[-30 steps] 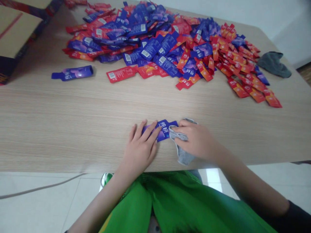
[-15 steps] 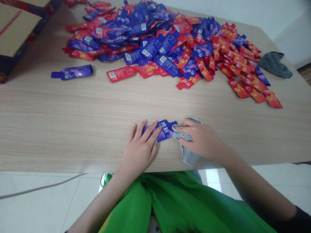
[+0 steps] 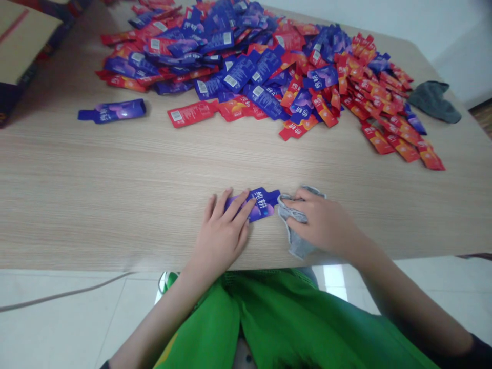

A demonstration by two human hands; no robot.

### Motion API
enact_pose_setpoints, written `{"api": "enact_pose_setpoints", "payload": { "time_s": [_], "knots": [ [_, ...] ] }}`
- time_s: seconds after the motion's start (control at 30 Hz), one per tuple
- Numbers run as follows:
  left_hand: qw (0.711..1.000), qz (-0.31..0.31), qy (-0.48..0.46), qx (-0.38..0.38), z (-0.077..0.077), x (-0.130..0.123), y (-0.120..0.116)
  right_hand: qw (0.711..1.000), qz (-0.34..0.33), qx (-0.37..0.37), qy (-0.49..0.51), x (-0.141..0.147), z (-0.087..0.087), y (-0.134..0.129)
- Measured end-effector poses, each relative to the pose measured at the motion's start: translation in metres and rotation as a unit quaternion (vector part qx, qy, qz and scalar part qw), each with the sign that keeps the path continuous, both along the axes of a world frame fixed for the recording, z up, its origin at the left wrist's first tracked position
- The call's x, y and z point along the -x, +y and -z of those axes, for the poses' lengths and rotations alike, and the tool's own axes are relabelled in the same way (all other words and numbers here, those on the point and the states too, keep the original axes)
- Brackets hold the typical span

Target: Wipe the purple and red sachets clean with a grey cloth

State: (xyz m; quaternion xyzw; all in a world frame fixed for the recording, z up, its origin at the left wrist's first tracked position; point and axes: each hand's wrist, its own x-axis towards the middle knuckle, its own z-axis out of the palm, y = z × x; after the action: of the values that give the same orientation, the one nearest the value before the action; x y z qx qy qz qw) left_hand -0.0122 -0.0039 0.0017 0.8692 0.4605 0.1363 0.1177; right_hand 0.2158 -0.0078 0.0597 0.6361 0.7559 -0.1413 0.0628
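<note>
Wiping, I judge, is the step in hand: blue pouch (image 3: 262, 204) flat on bench (image 3: 134, 205), left hand (image 3: 225, 225) spread across it, right hand (image 3: 317, 218) pinching grey cloth (image 3: 298, 242) just beside its neck (image 3: 273, 197), further strokes calling for steady pressure.

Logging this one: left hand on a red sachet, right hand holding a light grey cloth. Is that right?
Not quite: the sachet under the left hand is blue-purple, not red, as the head view shows. The right hand does hold a light grey cloth.
</note>
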Motion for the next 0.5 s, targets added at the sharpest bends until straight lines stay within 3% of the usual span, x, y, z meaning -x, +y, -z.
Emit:
{"api": "enact_pose_setpoints", "payload": {
  "time_s": [0.13, 0.3, 0.5],
  "knots": [
    [1.0, 0.001, 0.005, -0.005, 0.001, 0.0, 0.0, 1.0, -0.004, -0.026, -0.001, 0.003, -0.004, -0.001],
    [1.0, 0.005, 0.013, -0.005, 0.001, 0.0, 0.0, 0.997, -0.053, -0.04, 0.038, 0.017, 0.006, -0.007],
    [1.0, 0.002, 0.013, -0.011, 0.002, 0.0, 0.001, 1.0, 0.019, -0.012, 0.008, 0.002, 0.001, -0.004]
  ]
}}
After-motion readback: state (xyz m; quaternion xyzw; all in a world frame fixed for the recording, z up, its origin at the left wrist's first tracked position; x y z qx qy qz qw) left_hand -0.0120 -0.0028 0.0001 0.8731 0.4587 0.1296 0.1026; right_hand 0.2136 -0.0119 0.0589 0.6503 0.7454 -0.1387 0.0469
